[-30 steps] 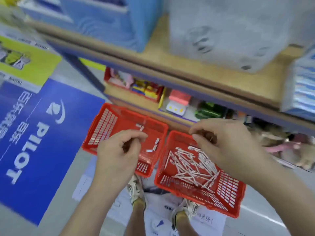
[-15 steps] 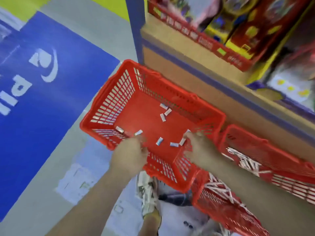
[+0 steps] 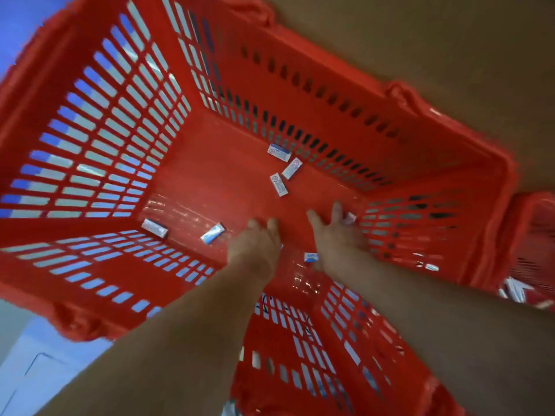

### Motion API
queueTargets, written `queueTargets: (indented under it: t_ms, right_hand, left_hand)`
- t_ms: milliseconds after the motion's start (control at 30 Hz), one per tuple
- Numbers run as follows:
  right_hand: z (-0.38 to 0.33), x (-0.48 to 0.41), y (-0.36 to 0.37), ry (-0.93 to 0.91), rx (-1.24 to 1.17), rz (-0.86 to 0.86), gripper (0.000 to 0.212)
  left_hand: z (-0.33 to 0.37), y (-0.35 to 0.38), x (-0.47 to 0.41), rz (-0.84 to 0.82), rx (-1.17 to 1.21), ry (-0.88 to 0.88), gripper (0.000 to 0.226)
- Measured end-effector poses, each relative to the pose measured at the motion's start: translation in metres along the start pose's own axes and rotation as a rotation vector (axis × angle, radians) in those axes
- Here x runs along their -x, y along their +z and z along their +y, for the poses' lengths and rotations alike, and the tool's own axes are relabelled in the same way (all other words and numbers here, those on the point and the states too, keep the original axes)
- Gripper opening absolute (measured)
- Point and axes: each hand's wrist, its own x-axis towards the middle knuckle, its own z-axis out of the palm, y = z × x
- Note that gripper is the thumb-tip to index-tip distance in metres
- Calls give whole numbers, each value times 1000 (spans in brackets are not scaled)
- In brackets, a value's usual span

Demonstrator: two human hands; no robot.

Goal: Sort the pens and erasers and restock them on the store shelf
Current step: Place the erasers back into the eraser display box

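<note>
Nearest the camera it's just two bare forearms coming in over the low near side of the red basket [image 3: 330, 64]. Can anyone make out what the hands are doing? —mo

Both are down on the basket floor. The left hand [image 3: 255, 244] only shows its back, with the fingers bent under and out of sight, so I honestly can't tell if it's got anything. The right hand [image 3: 336, 235] is spread out, fingers pretty much straight, gripping nothing. —jed

And the erasers [image 3: 279, 184]? —mo

Little white blocks in paper sleeves with blue print, all lying loose on the floor of that basket. One small eraser [image 3: 310, 257] sits between the two wrists. Another eraser [image 3: 350, 217] is just beside the right fingertips, half hidden. Off to the left there's a slanted eraser [image 3: 213, 233] and a corner eraser [image 3: 154, 228], a bit apart from each other. Farther back, three are bunched near the far wall, each at its own angle. The print is way too blurry to read. —jed

Past that? —mo

Slotted far wall, then a brown board [image 3: 420, 40] behind the rim. A second basket [image 3: 537, 217], also red, is just beside it on the right, with blurry white pens [image 3: 514, 291] inside. Blue floor [image 3: 21, 19] shows at top left and through the left-hand slots. —jed
</note>
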Motion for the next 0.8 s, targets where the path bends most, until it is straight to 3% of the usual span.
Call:
queueTargets:
  t_ms: [133, 267, 400, 467, 600, 667, 800]
  right_hand:
    - [-2, -7, 8, -66, 33, 122, 65]
    - [-8, -7, 13, -237, -16, 251, 27]
    - [-18, -8, 14, -284, -337, 365, 10]
    - [-22, -10, 11, -187, -602, 424, 11]
    - [-21, -22, -6, 35, -894, 440, 14]
    - [-19, -27, -7, 114, -1024, 417, 16]
    - [-18, -30, -4, 105, -834, 310, 28]
  left_hand:
    - [4, -4, -8, 62, -47, 86, 33]
    - [-40, -25, -11, 194, -95, 45, 28]
    - [-86, -24, -18, 29, -242, -21, 40]
    - [-88, -16, -16, 21, -232, -27, 40]
    - [-84, -14, -18, 142, -176, 20, 42]
    - [-81, -20, -21, 174, -27, 37, 45]
    - [-51, -35, -38, 283, 219, 206, 48]
